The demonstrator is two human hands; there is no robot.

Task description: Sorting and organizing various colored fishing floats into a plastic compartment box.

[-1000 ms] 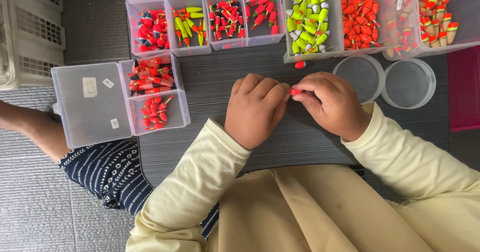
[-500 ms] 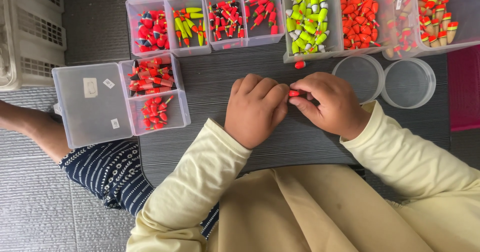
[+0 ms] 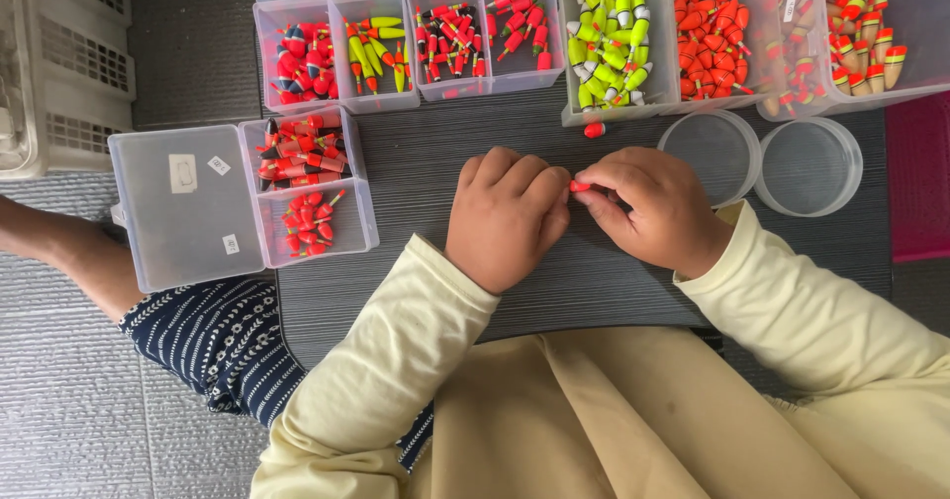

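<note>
- Left hand (image 3: 505, 220) sits curled knuckles-up on the dark ribbed mat (image 3: 416, 177); fingertips seem to pinch the small red fishing float (image 3: 579, 186) at its left end.
- Right hand (image 3: 653, 207), at three o'clock, nips the float's other end, likely steadying it.
- At nine o'clock, the clear lidded plastic box (image 3: 188, 212) keeps red floats within reach.
- At two o'clock, two empty round clear tubs (image 3: 762, 157) wait.
- At twelve, a loose red float (image 3: 594, 130) lies below clear trays of sorted floats (image 3: 594, 39).

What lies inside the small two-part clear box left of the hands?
The clear box holds red floats above and smaller red ones below. Pieces underneath are covered.
</note>
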